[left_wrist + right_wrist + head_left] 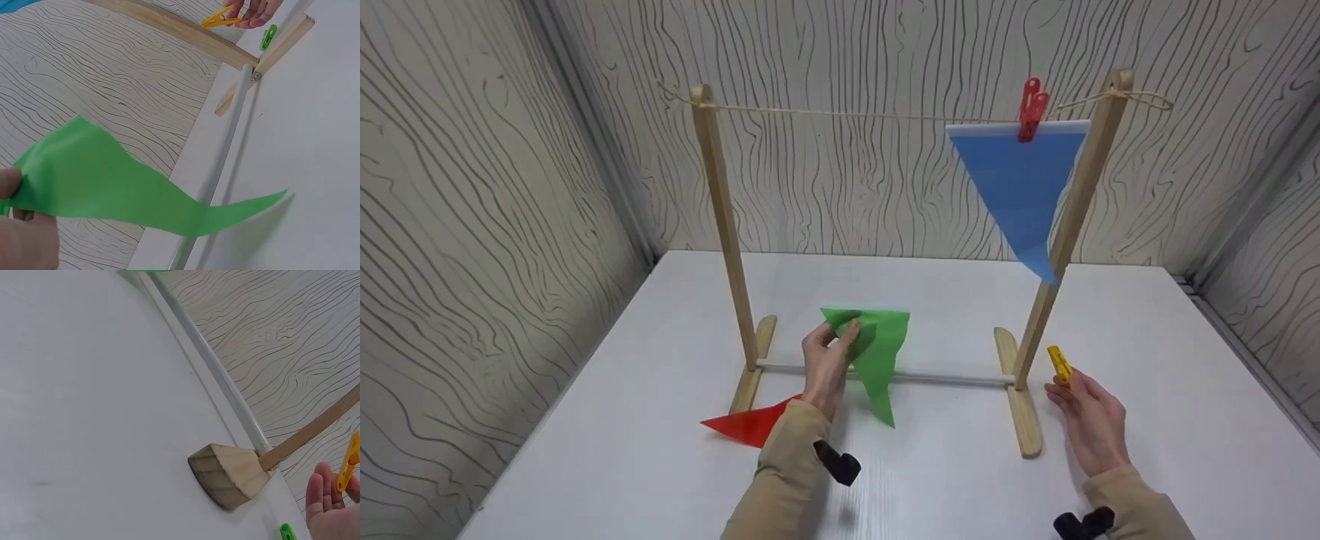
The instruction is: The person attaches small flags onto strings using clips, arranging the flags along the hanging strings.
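The left hand (pixel 826 364) is partly closed, pinching the green flag (pixel 883 349) near its top edge: the thumb presses the near face, and the fingertips are partly hidden behind it. This flag is held up between the two posts of the rack (pixel 727 232), its tip hanging down in front of the rack's bottom bar (pixel 952 378). Whether it touches the bar, I cannot tell.

The right hand (pixel 1093 424) is just to the right of the rack's right post, grasping the yellow clip (pixel 1059 363) between thumb and fingers. One end of the clip sticks out past the fingertips.

The red flag (pixel 746 427) lies at the front end of the rack's left foot, partly covered by the left sleeve (pixel 795 442). The green clip (pixel 269 37) lies just outside the rack's right foot, on the table (pixel 945 472). At the right end of the rack's string (pixel 825 112), the red clip (pixel 1030 112) holds the blue flag (pixel 1020 187), whose tip overlaps the right post in the head view.
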### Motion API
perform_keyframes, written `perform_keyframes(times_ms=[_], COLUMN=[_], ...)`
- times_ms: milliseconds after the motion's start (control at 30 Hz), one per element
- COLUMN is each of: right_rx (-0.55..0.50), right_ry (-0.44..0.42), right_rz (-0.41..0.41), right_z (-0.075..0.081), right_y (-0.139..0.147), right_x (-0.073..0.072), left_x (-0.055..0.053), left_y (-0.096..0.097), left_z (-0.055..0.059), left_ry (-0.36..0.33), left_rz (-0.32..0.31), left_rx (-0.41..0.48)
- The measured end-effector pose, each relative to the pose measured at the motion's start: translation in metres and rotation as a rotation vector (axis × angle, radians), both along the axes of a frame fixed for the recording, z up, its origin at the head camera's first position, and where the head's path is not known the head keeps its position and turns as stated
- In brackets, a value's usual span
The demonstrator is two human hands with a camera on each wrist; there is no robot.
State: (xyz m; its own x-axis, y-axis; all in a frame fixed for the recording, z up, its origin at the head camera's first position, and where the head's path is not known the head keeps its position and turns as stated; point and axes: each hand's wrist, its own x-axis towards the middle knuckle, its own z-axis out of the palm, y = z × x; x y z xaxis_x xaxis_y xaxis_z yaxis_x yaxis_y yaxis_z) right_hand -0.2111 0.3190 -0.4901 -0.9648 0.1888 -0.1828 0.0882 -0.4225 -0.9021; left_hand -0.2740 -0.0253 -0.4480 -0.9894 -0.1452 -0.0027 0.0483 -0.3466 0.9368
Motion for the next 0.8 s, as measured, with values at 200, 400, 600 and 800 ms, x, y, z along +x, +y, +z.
perform_keyframes(times_ms=[200, 400, 600, 800], right_rx=[-0.121, -0.229, -0.302, -0.414], right_ry=[0.014, 0.063, 0.039, 0.032], right_rz=[0.012, 0.028, 0.023, 0.009], right_z=[0.001, 0.004, 0.011, 0.018], right_y=[-0.002, -0.004, -0.005, -0.006], right_x=[0.000, 0.000, 0.000, -0.001], left_x=[-0.001, 0.000, 0.000, 0.003], left_y=[0.000, 0.001, -0.001, -0.004], left_z=[0.003, 0.007, 0.011, 0.015], left_ry=[0.013, 0.033, 0.024, 0.034], left_rz=[0.014, 0.037, 0.054, 0.089], left_rx=[-0.017, -0.041, -0.069, -0.064])
